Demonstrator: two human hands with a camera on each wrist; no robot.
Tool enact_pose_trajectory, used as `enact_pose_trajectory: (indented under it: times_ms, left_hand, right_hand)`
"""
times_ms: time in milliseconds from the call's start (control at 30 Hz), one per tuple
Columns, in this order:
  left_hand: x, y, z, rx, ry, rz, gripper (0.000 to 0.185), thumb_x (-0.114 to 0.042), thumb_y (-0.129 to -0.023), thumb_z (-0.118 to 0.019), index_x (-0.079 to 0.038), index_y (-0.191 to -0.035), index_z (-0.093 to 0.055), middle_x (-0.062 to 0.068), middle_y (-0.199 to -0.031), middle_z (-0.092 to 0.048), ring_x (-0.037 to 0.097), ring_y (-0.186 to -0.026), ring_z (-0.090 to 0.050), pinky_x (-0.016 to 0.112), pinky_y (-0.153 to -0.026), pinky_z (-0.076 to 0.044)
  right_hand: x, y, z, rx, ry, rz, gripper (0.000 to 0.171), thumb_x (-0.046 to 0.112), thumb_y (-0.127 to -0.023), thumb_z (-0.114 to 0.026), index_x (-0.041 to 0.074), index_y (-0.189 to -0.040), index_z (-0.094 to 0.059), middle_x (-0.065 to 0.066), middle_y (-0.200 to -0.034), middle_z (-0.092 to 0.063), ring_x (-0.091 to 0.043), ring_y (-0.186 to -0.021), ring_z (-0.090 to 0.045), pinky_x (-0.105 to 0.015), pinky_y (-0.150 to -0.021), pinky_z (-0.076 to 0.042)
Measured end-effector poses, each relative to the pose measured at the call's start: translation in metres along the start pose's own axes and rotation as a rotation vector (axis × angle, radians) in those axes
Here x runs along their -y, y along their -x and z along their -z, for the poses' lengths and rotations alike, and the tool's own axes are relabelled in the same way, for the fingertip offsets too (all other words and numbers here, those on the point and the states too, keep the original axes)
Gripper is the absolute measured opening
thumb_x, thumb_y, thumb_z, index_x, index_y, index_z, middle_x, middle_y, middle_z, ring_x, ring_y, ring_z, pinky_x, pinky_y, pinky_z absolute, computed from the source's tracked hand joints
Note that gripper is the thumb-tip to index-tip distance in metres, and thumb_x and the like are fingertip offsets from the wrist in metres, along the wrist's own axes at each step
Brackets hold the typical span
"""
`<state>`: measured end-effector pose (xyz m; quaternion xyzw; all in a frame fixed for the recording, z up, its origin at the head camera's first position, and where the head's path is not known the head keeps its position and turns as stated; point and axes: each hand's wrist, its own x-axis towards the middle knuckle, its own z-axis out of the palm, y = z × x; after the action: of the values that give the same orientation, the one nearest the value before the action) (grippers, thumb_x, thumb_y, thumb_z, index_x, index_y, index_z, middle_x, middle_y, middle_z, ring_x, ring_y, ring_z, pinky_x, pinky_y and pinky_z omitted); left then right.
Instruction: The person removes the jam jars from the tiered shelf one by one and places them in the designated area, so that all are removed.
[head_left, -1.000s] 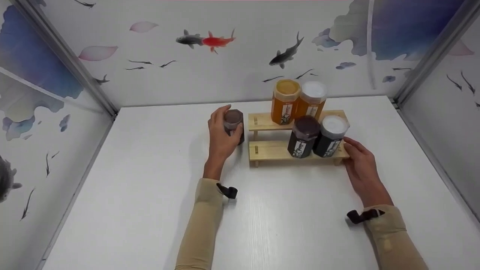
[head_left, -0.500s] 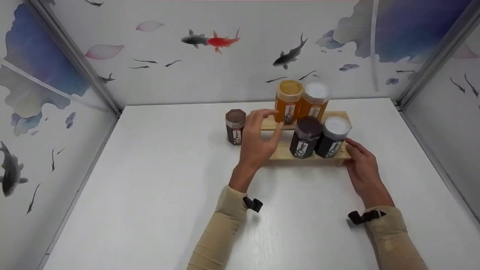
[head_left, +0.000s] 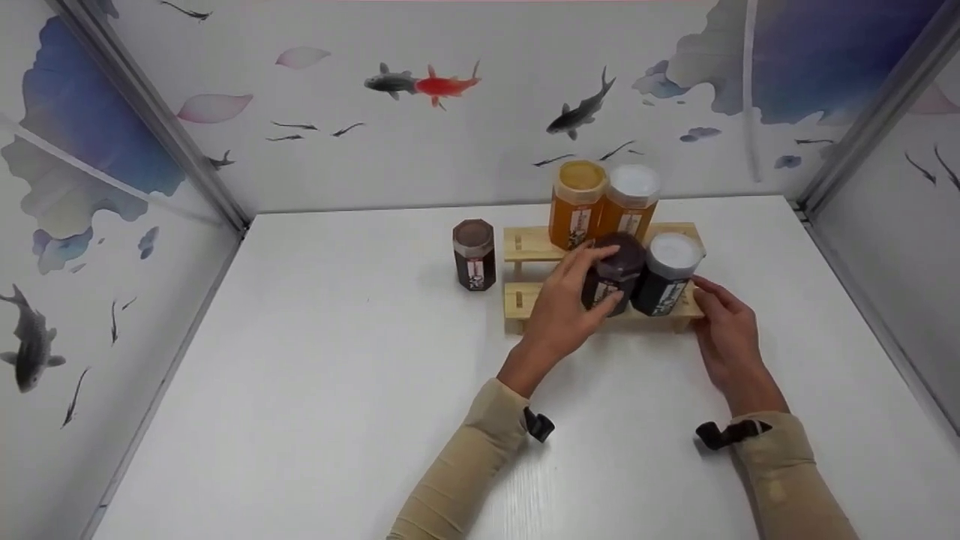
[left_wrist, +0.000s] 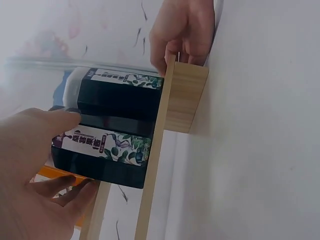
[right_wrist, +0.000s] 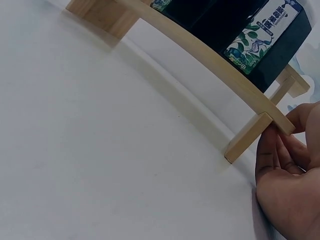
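Note:
My left hand [head_left: 566, 304] has its thumb and fingers around the dark jar with a dark lid [head_left: 624, 259], which stands on the lower step of a two-step wooden shelf [head_left: 517, 298]. In the left wrist view its thumb lies over one side of that jar, the other fingers along the opposite side. At the lower step's right end, my right hand [head_left: 726, 337] pinches the board, thumb above and fingers below in the right wrist view. Beside the gripped jar stands a dark jar with a white lid [head_left: 664, 281].
Two amber jars, one yellow-lidded [head_left: 576, 210] and one white-lidded [head_left: 632, 202], stand on the upper step. Left of the shelf, a brown-lidded dark jar [head_left: 474, 259] stands on the white table [head_left: 337, 375]. Printed panels [head_left: 300, 150] close in the back and sides.
The left hand let go of the brown-lidded jar, leaving it standing on the table, and moved right to the dark-lidded jar on the lower step. The right hand stayed at the shelf's end.

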<state>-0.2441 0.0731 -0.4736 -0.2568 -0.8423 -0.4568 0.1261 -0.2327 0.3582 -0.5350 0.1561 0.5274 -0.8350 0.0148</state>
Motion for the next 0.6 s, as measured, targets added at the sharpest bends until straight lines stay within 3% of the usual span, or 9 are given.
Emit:
enact_pose_trajectory:
  times_ms: [267,600]
  left_hand:
    - [0.005,0.001,-0.013,-0.094,-0.047,-0.024,0.065,-0.031,-0.096,-0.085,-0.03,-0.152,-0.052,-0.001,-0.153,-0.057,0.014,-0.141,-0.057,0.031,-0.119,-0.05]
    - [0.016,0.002,-0.01,-0.265,-0.038,-0.078,0.056,-0.033,-0.09,-0.088,-0.03,-0.141,-0.064,0.003,-0.136,-0.056,0.016,-0.132,-0.059,0.03,-0.113,-0.055]
  right_hand:
    - [-0.001,-0.002,-0.002,-0.009,0.029,0.005,0.052,0.027,-0.109,-0.067,0.015,-0.158,-0.055,0.003,-0.167,-0.04,-0.013,-0.162,-0.035,-0.023,-0.124,-0.04]
    - [0.002,-0.001,0.002,-0.006,0.031,-0.018,0.061,0.031,-0.108,-0.069,0.015,-0.163,-0.048,0.004,-0.168,-0.039,-0.014,-0.163,-0.031,-0.03,-0.133,-0.029]
